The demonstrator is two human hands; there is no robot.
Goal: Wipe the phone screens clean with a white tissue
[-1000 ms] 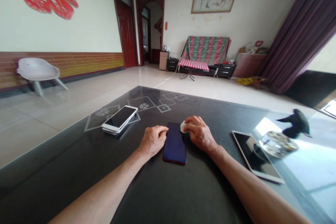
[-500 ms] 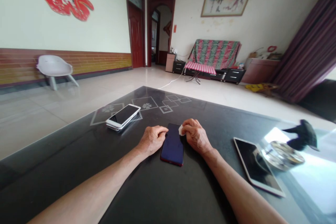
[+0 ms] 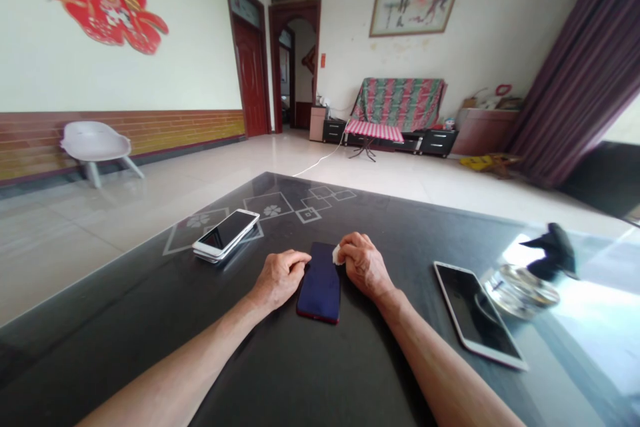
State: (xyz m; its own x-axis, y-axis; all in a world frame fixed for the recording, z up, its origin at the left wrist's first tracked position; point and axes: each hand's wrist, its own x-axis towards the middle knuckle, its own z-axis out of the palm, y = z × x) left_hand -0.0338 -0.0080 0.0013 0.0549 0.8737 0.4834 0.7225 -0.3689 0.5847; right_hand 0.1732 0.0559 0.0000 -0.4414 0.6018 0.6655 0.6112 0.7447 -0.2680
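A dark blue phone (image 3: pixel 320 283) lies face up on the black glass table (image 3: pixel 310 373) between my hands. My left hand (image 3: pixel 277 278) is curled with its fingers pressed on the phone's left edge. My right hand (image 3: pixel 364 265) is closed in a pinch on a small white wad, cloth or tissue (image 3: pixel 337 254), held at the phone's top right corner.
Two stacked white phones (image 3: pixel 226 232) lie at the left. A larger white-rimmed phone (image 3: pixel 477 312) lies at the right, beside a glass ashtray (image 3: pixel 523 282) and a dark object (image 3: pixel 553 250). Beyond the table are tiled floor, a white chair (image 3: pixel 95 143) and a covered sofa (image 3: pixel 395 103).
The view has shifted a little. My right hand with the white wad has stayed at the phone's top right corner, and my left hand still presses the left edge.
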